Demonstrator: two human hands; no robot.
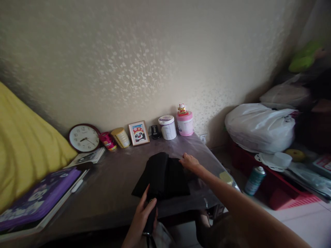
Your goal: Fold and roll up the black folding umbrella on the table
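Observation:
A black folding umbrella (159,174) lies over the front of the table, its loose canopy fabric spread in flaps. Its handle, with a wrist strap hanging below, is wrapped by my left hand (143,217) at the table's front edge. My right hand (190,162) is closed at the upper right edge of the canopy, fingertips gripping the black fabric. The umbrella's shaft is hidden under the cloth.
Along the wall on the table (111,179) stand a clock (84,138), a framed panda picture (139,133), a white tub (167,128) and a pink tub (185,124). Purple folder (38,196) lies left. Spray can (254,181) and white bag (261,127) are right.

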